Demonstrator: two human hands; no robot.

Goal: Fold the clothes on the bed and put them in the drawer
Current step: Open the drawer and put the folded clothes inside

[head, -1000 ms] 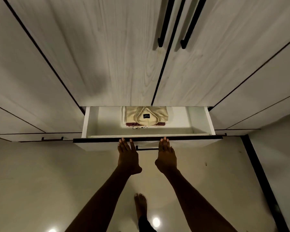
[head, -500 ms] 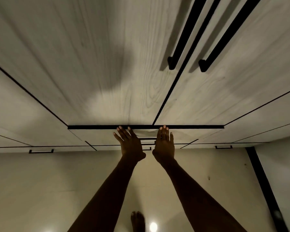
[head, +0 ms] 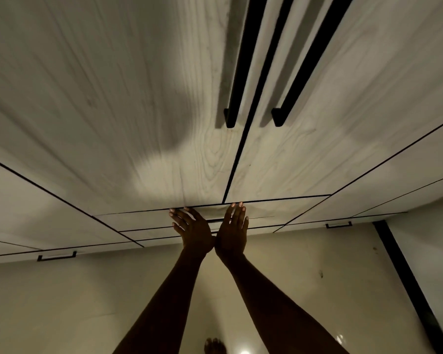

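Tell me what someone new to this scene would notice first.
First, the two bare hands at centre: the left hand and right hand press side by side, fingers straight, on the drawer front at the wardrobe's base. Above them, two long black door handles run up either side of the split between the pale woodgrain doors. At the bottom edge, a bare foot stands on the glossy floor.

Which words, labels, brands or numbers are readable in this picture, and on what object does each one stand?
None: no text shows on the wardrobe doors, the drawer front, the black handles or the floor.
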